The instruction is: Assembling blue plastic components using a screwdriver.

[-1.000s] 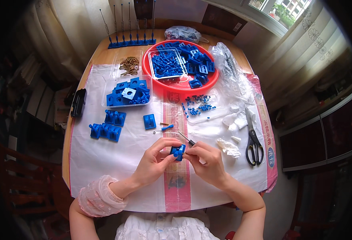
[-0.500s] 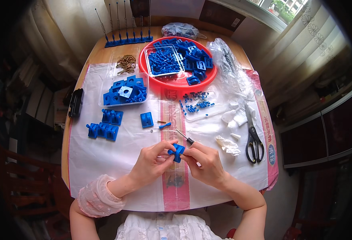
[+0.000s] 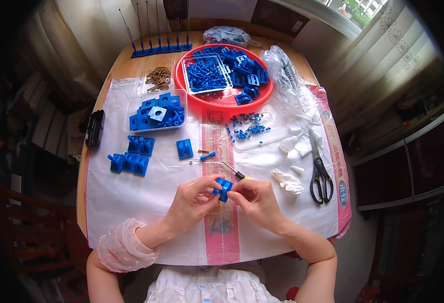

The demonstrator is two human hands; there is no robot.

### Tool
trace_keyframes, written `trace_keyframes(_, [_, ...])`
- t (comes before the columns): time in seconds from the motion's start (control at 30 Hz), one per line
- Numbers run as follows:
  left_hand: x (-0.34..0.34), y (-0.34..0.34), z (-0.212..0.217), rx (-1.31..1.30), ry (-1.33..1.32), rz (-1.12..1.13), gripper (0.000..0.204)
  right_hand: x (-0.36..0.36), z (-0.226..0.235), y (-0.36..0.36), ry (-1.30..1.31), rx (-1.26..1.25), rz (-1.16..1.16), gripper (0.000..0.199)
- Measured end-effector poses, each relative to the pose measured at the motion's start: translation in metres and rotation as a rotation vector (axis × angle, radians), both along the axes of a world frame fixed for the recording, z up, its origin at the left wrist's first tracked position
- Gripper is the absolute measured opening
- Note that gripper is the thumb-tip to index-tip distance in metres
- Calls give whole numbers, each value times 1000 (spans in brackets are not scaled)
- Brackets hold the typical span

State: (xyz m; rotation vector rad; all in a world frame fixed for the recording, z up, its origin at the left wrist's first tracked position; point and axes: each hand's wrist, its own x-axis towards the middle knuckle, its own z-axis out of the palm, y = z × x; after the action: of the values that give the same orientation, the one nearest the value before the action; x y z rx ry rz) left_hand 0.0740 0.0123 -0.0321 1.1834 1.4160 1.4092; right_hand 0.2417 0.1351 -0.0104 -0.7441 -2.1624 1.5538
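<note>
Between my hands, above the table's near middle, is a small blue plastic bracket (image 3: 224,190) with a raised loop. My left hand (image 3: 193,200) pinches it from the left, thumb and fingers closed on its side. The fingertips of my right hand (image 3: 255,197) are closed at the bracket's right edge; whatever tiny part they may hold is hidden. Just beyond lies a screwdriver (image 3: 236,171) with a black and yellow handle. Farther off are a blue pin (image 3: 208,155), a brass-coloured piece (image 3: 203,151) and another blue bracket (image 3: 184,149).
Several assembled blue brackets (image 3: 129,164) sit at the left near a clear tub (image 3: 131,126) of blue parts. A red basin (image 3: 181,96) stands at the back, with small blue and metal bits (image 3: 250,126) before it. Scissors (image 3: 321,174) and crumpled tissue (image 3: 287,182) lie at the right.
The right fingers have shifted slightly at the bracket's edge, and more of the screwdriver handle shows. The left hand keeps its hold on the bracket.
</note>
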Motion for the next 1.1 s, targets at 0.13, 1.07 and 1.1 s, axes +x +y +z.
trace_keyframes(0.13, [-1, -1, 0, -10, 35, 0, 17, 0, 2, -1, -7, 109, 26, 8])
trace_keyframes(1.07, [-12, 5, 5, -203, -578, -200, 17, 9, 24, 1, 265, 784, 48, 18])
trace_keyframes(1.1, [-13, 5, 4, -198, -580, -206, 17, 9, 23, 1, 260, 783, 51, 18])
